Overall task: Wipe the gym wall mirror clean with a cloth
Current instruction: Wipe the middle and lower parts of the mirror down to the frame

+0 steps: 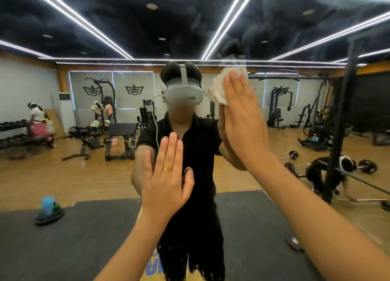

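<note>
Wiping under way, looking far from finished. Right hand (pixel 240 116), fingers straight and together, pressing crumpled cloth (pixel 219 86) flat against mirror (pixel 84 175) at head height, right of centre. Left hand (pixel 166 179), fingers straight, thumb spread, bracing on glass lower down, holding nothing. Hazy smears showing above cloth; that patch and wide glass either side likely remaining. Benches (pixel 120 137), barbell (pixel 367 167), blue tub (pixel 48 204) reflecting. Left hand lying in path of downward stroke.
</note>
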Motion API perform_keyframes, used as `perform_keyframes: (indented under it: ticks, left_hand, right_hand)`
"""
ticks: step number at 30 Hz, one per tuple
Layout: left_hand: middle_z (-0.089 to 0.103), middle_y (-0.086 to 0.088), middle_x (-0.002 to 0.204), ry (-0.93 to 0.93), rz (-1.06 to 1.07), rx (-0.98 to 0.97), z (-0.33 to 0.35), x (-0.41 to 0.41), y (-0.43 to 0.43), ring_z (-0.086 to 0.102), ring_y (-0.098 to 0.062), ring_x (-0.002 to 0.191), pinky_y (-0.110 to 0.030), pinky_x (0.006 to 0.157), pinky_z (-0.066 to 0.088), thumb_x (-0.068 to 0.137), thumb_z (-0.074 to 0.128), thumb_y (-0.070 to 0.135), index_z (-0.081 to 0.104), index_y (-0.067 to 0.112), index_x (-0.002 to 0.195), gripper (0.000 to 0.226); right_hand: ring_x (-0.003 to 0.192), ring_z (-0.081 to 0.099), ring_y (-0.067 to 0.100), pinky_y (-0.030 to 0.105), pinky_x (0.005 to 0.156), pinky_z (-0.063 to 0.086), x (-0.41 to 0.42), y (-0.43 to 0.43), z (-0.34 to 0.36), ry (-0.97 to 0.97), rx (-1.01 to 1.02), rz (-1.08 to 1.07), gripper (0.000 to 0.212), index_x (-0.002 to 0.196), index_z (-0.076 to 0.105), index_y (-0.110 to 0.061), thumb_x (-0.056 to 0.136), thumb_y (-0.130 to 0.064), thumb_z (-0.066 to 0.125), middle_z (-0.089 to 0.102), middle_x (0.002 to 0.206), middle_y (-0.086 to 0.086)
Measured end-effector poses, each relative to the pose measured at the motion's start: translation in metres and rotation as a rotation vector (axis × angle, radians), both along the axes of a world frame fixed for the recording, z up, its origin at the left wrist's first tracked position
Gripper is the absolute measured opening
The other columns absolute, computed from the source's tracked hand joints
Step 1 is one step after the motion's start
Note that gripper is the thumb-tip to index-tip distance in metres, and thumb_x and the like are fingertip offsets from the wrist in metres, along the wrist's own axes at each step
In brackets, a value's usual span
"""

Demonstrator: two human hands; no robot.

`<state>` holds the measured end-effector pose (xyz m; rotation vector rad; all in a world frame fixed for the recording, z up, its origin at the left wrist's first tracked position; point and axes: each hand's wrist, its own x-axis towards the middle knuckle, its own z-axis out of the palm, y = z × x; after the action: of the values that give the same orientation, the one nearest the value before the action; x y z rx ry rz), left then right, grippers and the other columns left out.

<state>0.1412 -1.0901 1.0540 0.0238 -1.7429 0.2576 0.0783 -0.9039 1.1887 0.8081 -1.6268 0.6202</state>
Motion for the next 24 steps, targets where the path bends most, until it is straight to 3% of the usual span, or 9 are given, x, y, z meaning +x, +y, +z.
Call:
perform_keyframes:
  ticks: [3,6,10,12,14,19,24]
  left_hand:
    - [0.020,-0.016,0.170,-0.006,0.003,-0.002,-0.001,0.000,0.000,0.016,-0.029,0.159,-0.059,0.126,0.016,0.104,0.039,0.036,0.027,0.003,0.161,0.067]
    - [0.020,-0.016,0.170,-0.008,-0.006,-0.003,-0.002,0.000,-0.001,0.016,-0.030,0.159,-0.059,0.126,0.015,0.104,0.038,0.036,0.025,0.003,0.162,0.067]
    - [0.021,-0.015,0.170,0.000,-0.016,0.001,0.000,0.000,0.000,0.016,-0.029,0.159,-0.057,0.127,0.013,0.105,0.039,0.036,0.026,0.003,0.162,0.067]
    - [0.021,-0.015,0.170,-0.004,-0.016,0.001,0.000,0.001,0.000,0.016,-0.029,0.159,-0.056,0.127,0.012,0.104,0.040,0.037,0.027,0.003,0.161,0.067]
    - [0.021,-0.016,0.170,-0.005,-0.012,-0.002,0.000,0.001,-0.001,0.016,-0.029,0.159,-0.056,0.128,0.012,0.104,0.041,0.037,0.027,0.003,0.161,0.068]
    - [0.019,-0.016,0.170,0.005,0.005,-0.007,-0.001,0.000,-0.005,0.016,-0.029,0.159,-0.056,0.128,0.012,0.105,0.039,0.037,0.025,0.003,0.162,0.068]
    - [0.019,-0.015,0.171,-0.002,-0.013,0.000,-0.003,0.000,-0.002,0.016,-0.029,0.159,-0.058,0.127,0.014,0.105,0.038,0.037,0.025,0.004,0.162,0.067]
  right_hand:
    - [0.152,0.029,0.032,0.061,0.105,0.049,-0.002,-0.001,0.047,-0.002,-0.065,0.004,0.057,0.161,0.026,-0.008,0.105,-0.018,0.035,0.023,0.168,0.014]
    - [0.153,0.028,0.031,0.059,0.107,0.049,-0.002,-0.007,0.057,-0.006,-0.122,-0.019,0.057,0.162,0.023,-0.009,0.107,-0.016,0.035,0.020,0.170,0.012]
    - [0.158,0.002,0.015,0.055,0.125,0.028,0.010,-0.015,-0.030,-0.125,-0.171,-0.005,0.059,0.163,0.020,-0.012,0.106,-0.013,0.038,0.015,0.171,0.006]
    - [0.159,0.003,0.018,0.049,0.129,0.018,0.015,-0.015,-0.088,-0.126,-0.119,-0.043,0.063,0.163,0.020,-0.009,0.105,-0.004,0.045,0.017,0.171,0.009]
    - [0.159,0.010,0.024,0.046,0.128,0.016,0.012,-0.009,-0.109,-0.086,-0.034,-0.056,0.061,0.161,0.020,-0.007,0.104,-0.008,0.040,0.021,0.170,0.011]
    - [0.155,0.005,0.014,0.058,0.116,0.041,0.001,0.006,-0.015,-0.053,-0.084,-0.011,0.058,0.161,0.024,-0.010,0.104,-0.021,0.030,0.019,0.169,0.006]
    - [0.158,0.011,0.023,0.057,0.122,0.031,-0.009,0.004,0.006,-0.063,-0.152,-0.026,0.058,0.162,0.021,-0.011,0.105,-0.021,0.029,0.018,0.170,0.009]
